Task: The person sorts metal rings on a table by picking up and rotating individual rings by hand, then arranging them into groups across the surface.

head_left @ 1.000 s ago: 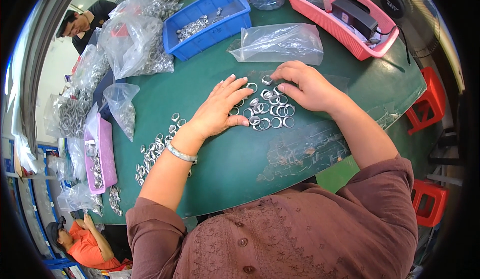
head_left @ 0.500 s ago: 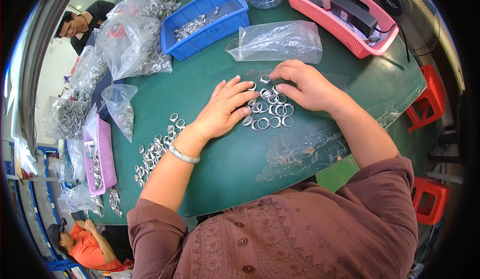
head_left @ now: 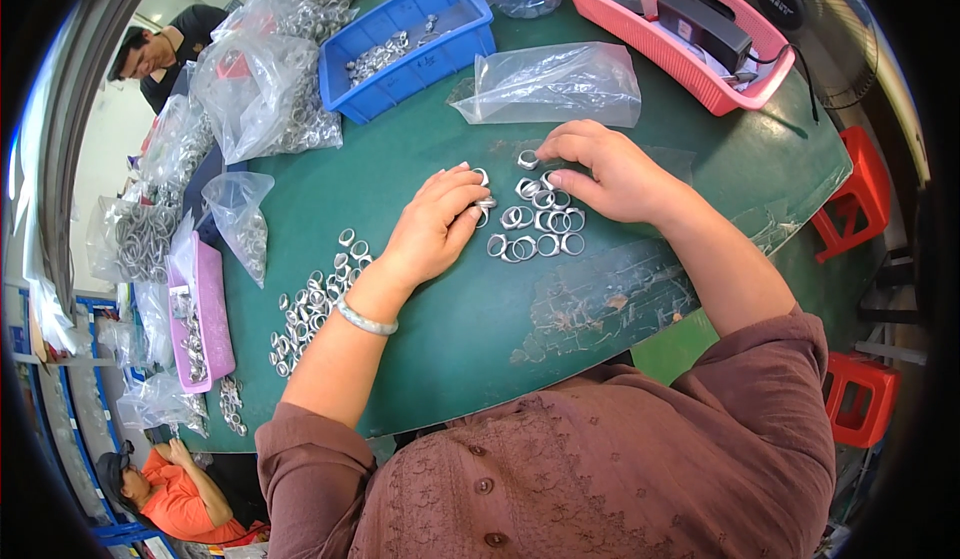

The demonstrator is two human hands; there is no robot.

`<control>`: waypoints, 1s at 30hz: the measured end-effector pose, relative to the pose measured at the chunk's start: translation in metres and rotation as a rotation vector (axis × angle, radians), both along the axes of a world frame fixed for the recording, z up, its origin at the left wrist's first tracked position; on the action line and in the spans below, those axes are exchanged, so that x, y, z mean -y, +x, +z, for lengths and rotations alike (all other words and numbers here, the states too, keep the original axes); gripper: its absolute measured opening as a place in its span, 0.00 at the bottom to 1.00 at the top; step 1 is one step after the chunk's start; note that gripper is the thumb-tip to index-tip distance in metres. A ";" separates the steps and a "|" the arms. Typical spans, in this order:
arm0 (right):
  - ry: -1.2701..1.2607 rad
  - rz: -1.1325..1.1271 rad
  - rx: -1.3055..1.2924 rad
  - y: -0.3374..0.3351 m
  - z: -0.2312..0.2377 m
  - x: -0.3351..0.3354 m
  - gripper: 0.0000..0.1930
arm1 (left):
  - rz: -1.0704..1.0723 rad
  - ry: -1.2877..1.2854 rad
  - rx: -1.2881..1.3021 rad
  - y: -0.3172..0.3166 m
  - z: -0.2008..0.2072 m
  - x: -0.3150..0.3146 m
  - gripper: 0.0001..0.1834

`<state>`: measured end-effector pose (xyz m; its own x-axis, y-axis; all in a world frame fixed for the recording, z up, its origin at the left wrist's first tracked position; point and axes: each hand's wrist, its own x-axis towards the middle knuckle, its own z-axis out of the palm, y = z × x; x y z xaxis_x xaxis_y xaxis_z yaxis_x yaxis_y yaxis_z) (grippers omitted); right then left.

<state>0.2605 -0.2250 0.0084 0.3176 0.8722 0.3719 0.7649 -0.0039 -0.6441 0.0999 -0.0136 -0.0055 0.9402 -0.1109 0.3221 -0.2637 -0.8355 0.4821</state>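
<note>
Several silver-coloured metal rings (head_left: pixel 535 221) lie in short rows on the green table in front of me. My left hand (head_left: pixel 437 221), a pale bangle on its wrist, is just left of these rows. Its fingers are bent together over a few rings (head_left: pixel 483 202), partly hidden under the fingertips. On the far right side of the rows is my right hand (head_left: pixel 603 171), thumb and fingers apart. Its thumb tip rests at a ring, and its fingertips are beside a single ring (head_left: pixel 527 160). A looser heap of rings (head_left: pixel 310 309) lies beyond my left forearm.
A blue bin (head_left: pixel 408 51) with rings stands at the back, beside bulging plastic bags (head_left: pixel 262 84). A flat clear bag (head_left: pixel 556 84) lies behind my hands. There is a pink basket (head_left: pixel 690 44) at back right and a purple tray (head_left: pixel 206 309) at left. Two other people are nearby.
My left hand has moved a little left, away from the rows, drawing a few rings along under its fingers. My right hand has hardly moved.
</note>
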 end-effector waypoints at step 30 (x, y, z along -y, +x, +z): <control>0.001 -0.003 -0.014 0.000 -0.001 0.002 0.13 | 0.175 0.077 -0.167 -0.009 0.012 0.042 0.29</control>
<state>0.2609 -0.2272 0.0076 0.3253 0.8708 0.3687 0.7559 -0.0053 -0.6546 0.0908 -0.0555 0.0066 0.9867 0.0397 0.1573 -0.0341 -0.8973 0.4402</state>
